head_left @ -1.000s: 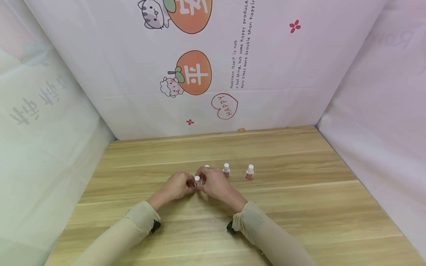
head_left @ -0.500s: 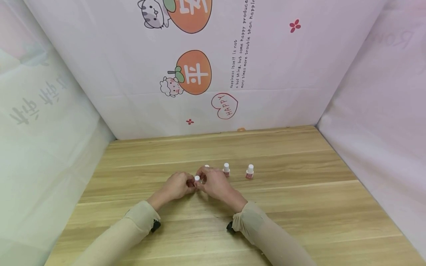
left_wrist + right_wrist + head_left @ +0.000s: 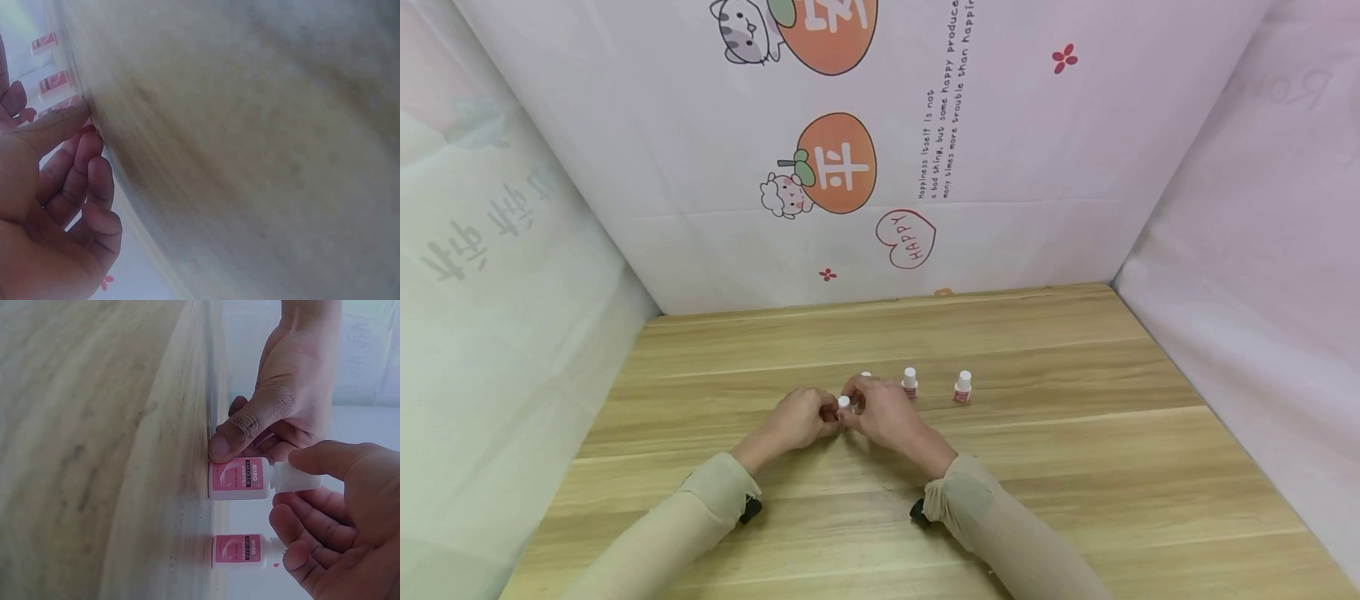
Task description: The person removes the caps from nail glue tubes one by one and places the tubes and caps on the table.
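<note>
A small white nail glue bottle (image 3: 240,477) with a pink label stands upright on the wooden table, between both hands. My left hand (image 3: 800,418) pinches its body low down, the thumb near the base. At the white cap (image 3: 844,402), my right hand (image 3: 886,414) has its thumb on one side and fingers on the other. A second nail glue bottle (image 3: 240,550) stands close by, partly behind the right hand in the head view. In the left wrist view, the left hand's own fingers (image 3: 87,181) cover most of the held bottle.
Two more such bottles, one nearer (image 3: 910,383) and one farther right (image 3: 962,387), stand upright in a row on the wooden table (image 3: 1037,467). A printed white cloth (image 3: 1000,167) hangs behind the table, and pale cloth walls flank it.
</note>
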`<state>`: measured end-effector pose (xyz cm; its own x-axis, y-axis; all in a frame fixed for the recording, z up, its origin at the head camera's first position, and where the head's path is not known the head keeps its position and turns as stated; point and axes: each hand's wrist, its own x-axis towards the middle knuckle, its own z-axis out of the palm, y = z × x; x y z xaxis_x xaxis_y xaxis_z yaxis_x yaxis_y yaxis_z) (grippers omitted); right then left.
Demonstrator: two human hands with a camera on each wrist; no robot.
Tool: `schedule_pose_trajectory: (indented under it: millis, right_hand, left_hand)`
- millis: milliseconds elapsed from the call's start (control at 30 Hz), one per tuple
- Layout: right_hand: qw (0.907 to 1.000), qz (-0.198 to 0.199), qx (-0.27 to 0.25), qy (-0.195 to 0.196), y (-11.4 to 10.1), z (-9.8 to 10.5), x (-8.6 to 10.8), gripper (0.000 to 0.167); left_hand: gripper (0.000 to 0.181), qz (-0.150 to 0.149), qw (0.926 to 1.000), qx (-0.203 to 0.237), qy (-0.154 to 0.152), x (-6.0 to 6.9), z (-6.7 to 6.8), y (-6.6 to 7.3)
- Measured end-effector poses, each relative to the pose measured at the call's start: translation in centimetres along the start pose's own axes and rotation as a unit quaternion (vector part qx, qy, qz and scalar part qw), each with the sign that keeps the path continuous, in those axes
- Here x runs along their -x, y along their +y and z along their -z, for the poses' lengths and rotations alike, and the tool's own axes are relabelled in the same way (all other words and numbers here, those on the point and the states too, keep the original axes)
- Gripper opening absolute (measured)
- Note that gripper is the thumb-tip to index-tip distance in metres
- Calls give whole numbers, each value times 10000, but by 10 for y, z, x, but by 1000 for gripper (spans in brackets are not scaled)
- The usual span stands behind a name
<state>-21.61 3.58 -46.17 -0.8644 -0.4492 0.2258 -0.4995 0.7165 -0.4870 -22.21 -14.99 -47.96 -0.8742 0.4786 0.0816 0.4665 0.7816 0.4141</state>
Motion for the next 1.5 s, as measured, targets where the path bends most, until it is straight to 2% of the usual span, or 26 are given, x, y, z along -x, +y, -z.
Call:
schedule_pose_trajectory:
  millis: [667, 900, 1200, 1500]
  right_hand:
    - [9999, 39, 87, -35, -1, 1, -1, 19]
    - [9998, 30, 189, -85, -1, 2, -1, 23]
    - [10000, 83, -4, 39, 0, 2, 1, 18]
    - [9999, 15, 135, -85, -2, 2, 0, 23]
  left_hand:
    - [12, 85, 9999, -69, -24, 0, 0, 1]
    - [12, 62, 10000, -40, -24, 1, 1, 1]
    - [10, 102, 9999, -70, -50, 0, -1, 0]
    - [12, 9, 10000, -71, -34, 0, 0, -1]
